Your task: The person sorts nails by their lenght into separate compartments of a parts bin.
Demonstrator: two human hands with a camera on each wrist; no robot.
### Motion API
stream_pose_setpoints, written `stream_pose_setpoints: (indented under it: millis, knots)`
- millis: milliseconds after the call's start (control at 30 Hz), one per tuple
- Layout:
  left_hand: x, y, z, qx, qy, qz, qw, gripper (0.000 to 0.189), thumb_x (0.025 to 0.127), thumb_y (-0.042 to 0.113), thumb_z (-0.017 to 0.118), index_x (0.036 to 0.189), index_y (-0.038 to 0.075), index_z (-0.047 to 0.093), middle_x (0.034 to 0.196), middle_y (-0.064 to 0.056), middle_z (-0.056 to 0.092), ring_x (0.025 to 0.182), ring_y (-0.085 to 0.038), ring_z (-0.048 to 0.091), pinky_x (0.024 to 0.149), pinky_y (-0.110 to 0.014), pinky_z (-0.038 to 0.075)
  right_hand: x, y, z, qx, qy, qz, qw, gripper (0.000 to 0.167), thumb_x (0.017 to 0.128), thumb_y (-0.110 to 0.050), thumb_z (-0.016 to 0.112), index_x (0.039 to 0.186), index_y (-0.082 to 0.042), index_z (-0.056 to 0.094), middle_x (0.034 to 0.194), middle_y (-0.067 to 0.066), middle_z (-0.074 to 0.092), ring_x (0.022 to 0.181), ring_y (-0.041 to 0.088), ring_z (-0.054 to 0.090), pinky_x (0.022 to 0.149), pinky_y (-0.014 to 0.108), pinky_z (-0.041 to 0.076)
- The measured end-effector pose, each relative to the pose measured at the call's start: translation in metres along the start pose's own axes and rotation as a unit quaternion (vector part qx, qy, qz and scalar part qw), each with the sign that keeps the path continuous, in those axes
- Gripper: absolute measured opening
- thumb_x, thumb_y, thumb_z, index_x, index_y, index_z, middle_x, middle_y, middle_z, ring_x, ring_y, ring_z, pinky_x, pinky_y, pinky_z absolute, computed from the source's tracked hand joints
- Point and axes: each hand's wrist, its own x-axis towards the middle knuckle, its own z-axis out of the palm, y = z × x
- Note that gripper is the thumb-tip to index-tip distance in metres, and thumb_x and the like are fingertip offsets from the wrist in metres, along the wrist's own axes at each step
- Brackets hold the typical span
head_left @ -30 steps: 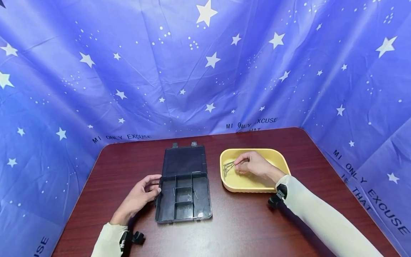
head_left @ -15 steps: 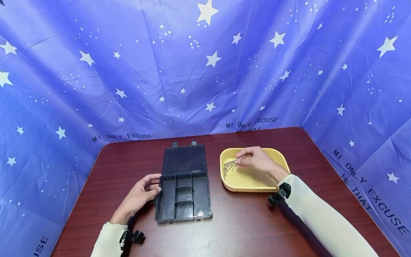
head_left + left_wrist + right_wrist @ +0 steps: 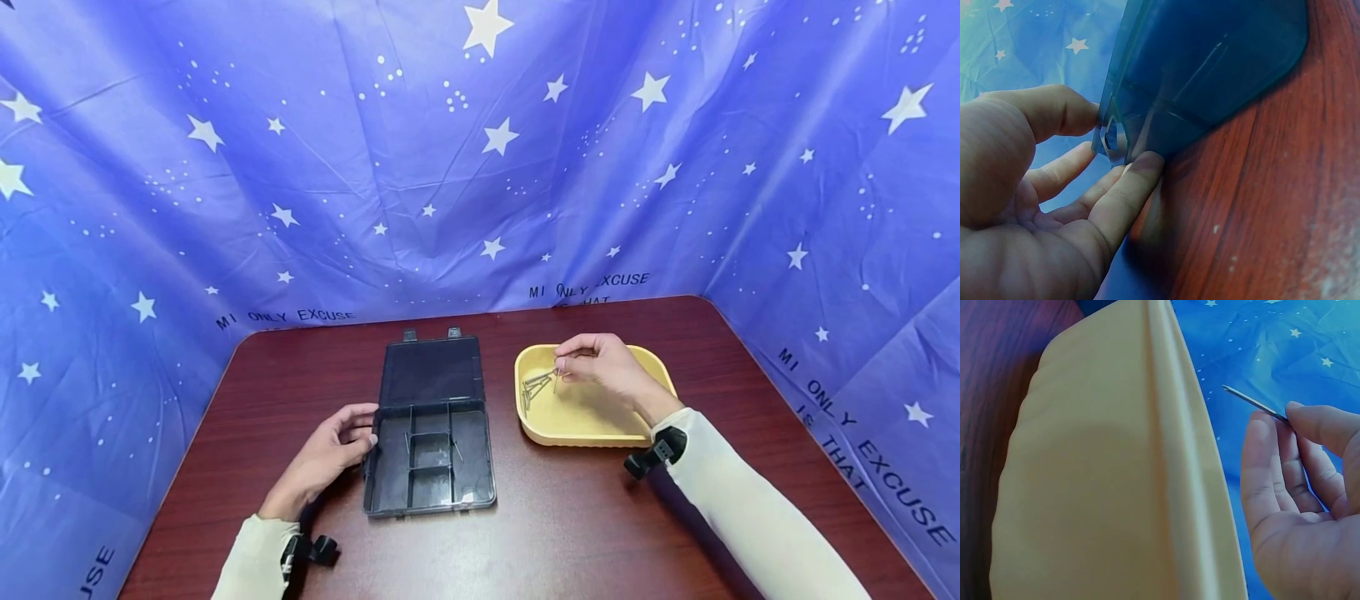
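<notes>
In the head view, my right hand [image 3: 611, 371] is raised over the yellow tray [image 3: 585, 435]. Between its thumb and fingertips it pinches one thin metal nail [image 3: 1249, 400], whose pointed end sticks out past the fingers in the right wrist view. Several more nails [image 3: 534, 390] lie loose at the tray's left end. My left hand [image 3: 330, 450] grips the left side of a black divided box [image 3: 392, 483], thumb and fingers at its edge in the left wrist view. Inside the box, one nail [image 3: 458, 452] leans at the right divider and another [image 3: 407, 443] at the left one.
The box's lid [image 3: 432, 371] is folded back flat toward the far edge, with two latches at its end. Both containers stand on a dark red wooden table [image 3: 547, 517]. A blue star-patterned cloth [image 3: 420, 167] hangs behind and around the table.
My right hand has lifted slightly up from the nails and a single nail now shows hanging from its fingertips. The left hand and the box have stayed in place.
</notes>
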Motion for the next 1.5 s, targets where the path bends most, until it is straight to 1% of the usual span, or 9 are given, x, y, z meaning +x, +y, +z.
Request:
stream_pose_setpoints:
  millis: [67,167,300,400,533,767,1000,1267,1500]
  knots:
    - [0.001,0.0,0.0,0.001,0.001,-0.002,1.0,0.058,0.099,0.003,0.07,0.151,-0.001,0.046,0.139,-0.032,0.051,0.097,-0.007,0.064,0.07,-0.022,0.053,0.0,-0.003,0.0,0.004,0.001,-0.001,1.0,0.039,0.094,0.002,0.076,0.126,0.019,0.061,0.095,0.001,0.079,0.086,0.012,0.076,0.083,0.036,0.065]
    - [0.001,0.0,0.0,0.003,0.002,-0.001,1.0,0.057,0.099,0.002,0.07,0.151,-0.001,0.046,0.138,-0.032,0.052,0.096,-0.007,0.063,0.07,-0.022,0.053,-0.001,-0.008,0.0,0.005,0.007,-0.009,0.9999,0.029,0.094,0.001,0.076,0.12,0.012,0.068,0.094,-0.001,0.08,0.085,0.012,0.076,0.083,0.035,0.065]
    - [0.002,-0.001,0.001,0.001,0.001,-0.002,1.0,0.057,0.099,0.001,0.069,0.151,-0.001,0.046,0.138,-0.032,0.051,0.094,-0.007,0.062,0.069,-0.022,0.052,-0.004,-0.017,-0.001,0.032,0.016,-0.031,0.9989,0.018,0.094,0.003,0.076,0.112,0.003,0.075,0.095,0.003,0.08,0.083,0.013,0.076,0.081,0.033,0.064]
    - [0.002,-0.001,0.001,0.002,0.001,-0.006,1.0,0.057,0.099,0.001,0.068,0.152,-0.001,0.045,0.139,-0.032,0.051,0.095,-0.007,0.063,0.07,-0.021,0.053,-0.006,-0.027,-0.001,0.067,0.02,-0.046,0.9965,0.016,0.094,0.006,0.074,0.107,-0.002,0.078,0.093,0.004,0.081,0.081,0.013,0.077,0.079,0.031,0.064]
    - [0.001,0.0,0.001,0.007,0.003,-0.006,0.9999,0.057,0.1,0.002,0.069,0.151,-0.001,0.046,0.14,-0.032,0.052,0.097,-0.007,0.064,0.073,-0.022,0.054,-0.01,-0.044,0.0,0.097,0.023,-0.074,0.9923,0.02,0.094,0.008,0.073,0.102,-0.009,0.08,0.093,0.003,0.081,0.08,0.014,0.077,0.078,0.03,0.064]
    - [0.001,0.0,0.0,0.0,0.001,0.0,1.0,0.057,0.099,0.002,0.069,0.151,-0.002,0.046,0.137,-0.032,0.052,0.095,-0.008,0.064,0.069,-0.02,0.051,-0.018,-0.073,0.01,0.13,0.011,-0.119,0.9842,0.025,0.095,0.011,0.069,0.102,-0.009,0.081,0.094,0.004,0.08,0.082,0.014,0.077,0.078,0.03,0.064]
    - [0.0,0.0,0.001,-0.003,0.001,-0.001,1.0,0.057,0.099,0.001,0.069,0.151,-0.002,0.045,0.137,-0.032,0.052,0.095,-0.008,0.063,0.068,-0.02,0.051,-0.025,-0.095,0.026,0.151,-0.011,-0.158,0.9756,0.026,0.095,0.014,0.067,0.104,-0.006,0.082,0.096,0.005,0.082,0.083,0.014,0.078,0.077,0.03,0.064]
    - [0.0,0.0,0.002,-0.011,0.001,-0.005,0.9999,0.057,0.099,-0.001,0.068,0.151,-0.002,0.045,0.138,-0.031,0.051,0.094,-0.007,0.063,0.068,-0.019,0.051,-0.025,-0.107,0.034,0.154,-0.021,-0.165,0.974,0.027,0.095,0.014,0.067,0.103,-0.007,0.082,0.097,0.007,0.082,0.085,0.014,0.079,0.077,0.03,0.064]
    - [0.0,0.001,0.001,-0.002,0.003,-0.004,1.0,0.057,0.099,0.002,0.069,0.151,-0.002,0.046,0.139,-0.031,0.051,0.095,-0.007,0.063,0.069,-0.02,0.052,-0.023,-0.11,0.039,0.161,-0.027,-0.163,0.973,0.027,0.095,0.014,0.067,0.103,-0.006,0.082,0.097,0.006,0.082,0.083,0.015,0.079,0.076,0.03,0.064]
